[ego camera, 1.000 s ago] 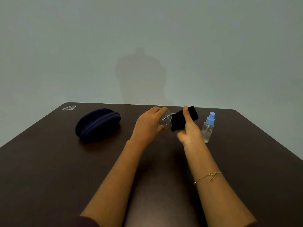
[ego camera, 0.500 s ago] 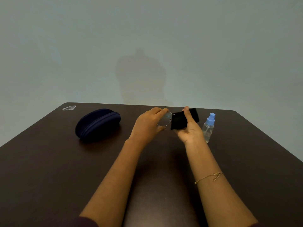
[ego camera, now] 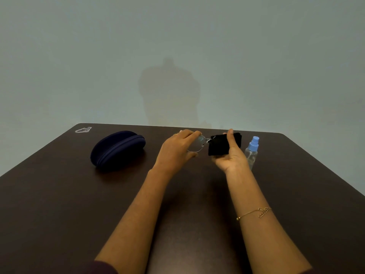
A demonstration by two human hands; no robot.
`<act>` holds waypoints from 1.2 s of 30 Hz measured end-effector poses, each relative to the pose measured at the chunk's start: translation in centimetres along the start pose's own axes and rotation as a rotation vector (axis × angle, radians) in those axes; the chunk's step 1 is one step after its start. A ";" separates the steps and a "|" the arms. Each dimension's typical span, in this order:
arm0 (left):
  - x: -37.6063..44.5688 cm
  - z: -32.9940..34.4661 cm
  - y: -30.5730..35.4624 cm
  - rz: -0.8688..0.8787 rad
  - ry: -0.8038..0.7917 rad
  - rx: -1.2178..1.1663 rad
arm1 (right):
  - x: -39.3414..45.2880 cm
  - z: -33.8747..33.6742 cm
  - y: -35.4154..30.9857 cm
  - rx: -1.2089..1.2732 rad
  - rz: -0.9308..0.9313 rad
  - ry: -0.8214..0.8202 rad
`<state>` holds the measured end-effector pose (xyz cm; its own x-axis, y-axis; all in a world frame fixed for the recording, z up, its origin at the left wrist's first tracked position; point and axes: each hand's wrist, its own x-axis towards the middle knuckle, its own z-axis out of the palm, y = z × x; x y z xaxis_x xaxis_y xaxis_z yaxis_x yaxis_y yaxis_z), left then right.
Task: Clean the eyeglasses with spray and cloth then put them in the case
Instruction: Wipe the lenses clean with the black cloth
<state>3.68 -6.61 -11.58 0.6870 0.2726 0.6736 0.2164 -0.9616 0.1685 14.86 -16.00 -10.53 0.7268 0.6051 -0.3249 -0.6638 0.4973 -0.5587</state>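
Note:
My left hand (ego camera: pixel 177 151) pinches the thin-rimmed eyeglasses (ego camera: pixel 197 145) by the left lens, a little above the dark table. The black cloth (ego camera: pixel 219 145) is folded over the glasses' right lens, and my right hand (ego camera: pixel 232 155) grips it with the thumb pressed on top. That lens is hidden by the cloth. A small clear spray bottle (ego camera: pixel 251 152) with a blue cap stands upright just right of my right hand. The dark blue zip case (ego camera: pixel 117 150) lies shut on the table to the left.
The dark brown table (ego camera: pixel 59 204) ends at a pale wall behind. A small clear wrapper (ego camera: pixel 84 129) lies at the far left corner. A gold bracelet sits on my right wrist.
Both hands have lifted slightly and shifted away from me. The cloth has turned from tilted to more level over the right lens, with my thumb sliding across it.

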 end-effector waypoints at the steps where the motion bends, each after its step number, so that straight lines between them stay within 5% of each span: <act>1: 0.0 0.0 0.0 -0.003 -0.001 -0.007 | 0.1 0.0 0.0 0.010 -0.012 0.004; 36: 0.6 -0.3 -0.3 -0.176 0.075 -0.160 | -0.4 1.1 1.5 -0.093 -0.239 0.097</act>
<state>3.80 -6.18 -11.07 0.5937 0.4390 0.6744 0.2113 -0.8937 0.3957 13.41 -14.82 -10.44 0.8773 0.4127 -0.2448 -0.4557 0.5567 -0.6946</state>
